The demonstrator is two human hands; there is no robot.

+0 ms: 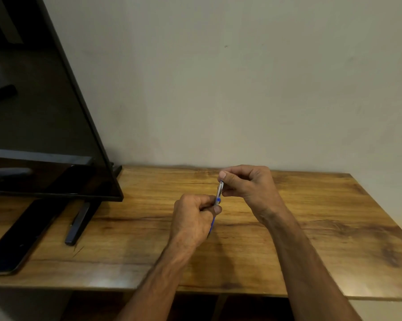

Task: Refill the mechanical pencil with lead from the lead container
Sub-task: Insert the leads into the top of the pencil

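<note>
A blue mechanical pencil (218, 198) with a silver upper end stands almost upright above the wooden table (311, 228). My left hand (193, 221) is closed around its lower blue barrel, whose tip pokes out below the fist. My right hand (248, 181) pinches the pencil's silver top end between thumb and fingers. The lead container is not visible; whether my right hand also holds it or a lead I cannot tell.
A dark flat screen (45, 112) stands at the left on a black foot (78, 224). A black phone (19, 237) lies flat near the front left edge. A plain wall rises behind the table.
</note>
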